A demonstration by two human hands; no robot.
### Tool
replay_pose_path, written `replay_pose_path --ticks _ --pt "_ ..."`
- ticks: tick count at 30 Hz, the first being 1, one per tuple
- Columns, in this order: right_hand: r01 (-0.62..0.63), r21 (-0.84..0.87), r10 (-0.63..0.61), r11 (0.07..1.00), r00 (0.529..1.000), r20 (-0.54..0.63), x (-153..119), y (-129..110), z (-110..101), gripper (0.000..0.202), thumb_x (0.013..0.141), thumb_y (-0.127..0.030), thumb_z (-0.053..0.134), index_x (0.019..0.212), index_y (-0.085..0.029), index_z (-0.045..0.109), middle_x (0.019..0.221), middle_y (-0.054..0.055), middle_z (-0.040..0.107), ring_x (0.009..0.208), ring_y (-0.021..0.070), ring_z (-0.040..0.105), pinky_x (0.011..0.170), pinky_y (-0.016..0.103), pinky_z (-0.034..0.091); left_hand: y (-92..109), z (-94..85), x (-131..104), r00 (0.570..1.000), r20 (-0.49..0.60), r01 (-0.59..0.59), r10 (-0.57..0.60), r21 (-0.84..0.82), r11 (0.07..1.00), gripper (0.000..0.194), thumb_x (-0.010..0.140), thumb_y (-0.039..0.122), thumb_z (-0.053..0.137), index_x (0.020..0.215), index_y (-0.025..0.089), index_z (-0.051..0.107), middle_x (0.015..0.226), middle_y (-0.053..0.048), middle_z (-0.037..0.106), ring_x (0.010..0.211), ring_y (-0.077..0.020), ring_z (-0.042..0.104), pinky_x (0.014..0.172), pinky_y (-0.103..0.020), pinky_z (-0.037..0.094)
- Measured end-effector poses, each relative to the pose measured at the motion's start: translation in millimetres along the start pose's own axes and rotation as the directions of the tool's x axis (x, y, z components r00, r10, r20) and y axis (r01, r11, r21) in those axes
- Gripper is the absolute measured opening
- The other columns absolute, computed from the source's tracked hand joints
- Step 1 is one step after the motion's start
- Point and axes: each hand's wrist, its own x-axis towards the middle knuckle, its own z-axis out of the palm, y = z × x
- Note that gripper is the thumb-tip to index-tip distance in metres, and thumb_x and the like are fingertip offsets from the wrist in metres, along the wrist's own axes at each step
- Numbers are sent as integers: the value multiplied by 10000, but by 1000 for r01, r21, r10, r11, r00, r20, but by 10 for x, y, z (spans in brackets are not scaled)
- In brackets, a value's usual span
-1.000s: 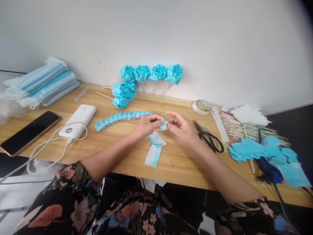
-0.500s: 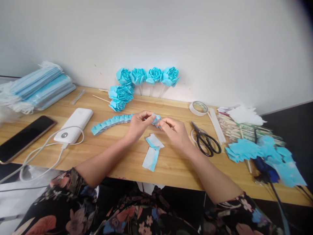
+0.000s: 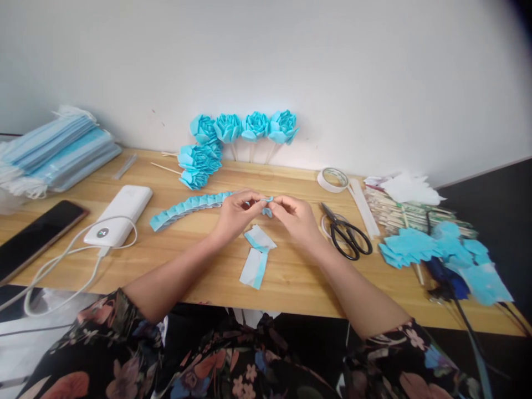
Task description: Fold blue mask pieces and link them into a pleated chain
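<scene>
A long pleated blue strip (image 3: pixel 187 208) curves over the table from the left toward my hands. My left hand (image 3: pixel 241 213) pinches its right part between thumb and fingers. Close beside it, my right hand (image 3: pixel 292 216) pinches the same strip, and a small folded blue bit shows between the fingertips. Just below my hands lie two loose blue-and-white pieces (image 3: pixel 255 268), one touching the other. Black scissors (image 3: pixel 348 235) rest on the table right of my right hand.
Blue flowers on sticks (image 3: pixel 255 126) lean at the wall. Masks (image 3: pixel 62 149), a phone (image 3: pixel 41 235) and a white power bank (image 3: pixel 120 215) with cable are left. Right are tape (image 3: pixel 333 180), bundled sticks (image 3: pixel 419 213), blue pieces (image 3: pixel 409 247) and a dark blue tool (image 3: pixel 451 280).
My fingertips have come closer together on the strip, and my right hand has turned slightly. The whole view has shifted a little, moving the table's things to the left.
</scene>
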Motion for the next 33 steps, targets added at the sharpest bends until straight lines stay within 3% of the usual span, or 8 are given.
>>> replay_pose_path --ticks 10,33 --pt "7 26 -7 1000 1000 17 3 28 -18 214 849 -368 578 766 -184 647 686 -10 581 624 118 470 598 256 352 65 -12 3 995 43 98 -95 -79 992 147 787 324 722 766 180 742 795 -37 717 754 -146 625 699 -261 467" --pt "12 16 -12 1000 1000 12 12 54 -8 207 832 -360 581 716 -191 604 645 -23 523 605 115 434 586 262 333 77 -6 3 993 49 109 -105 -80 991 137 775 320 722 741 190 749 780 -33 726 724 -141 613 678 -263 455"
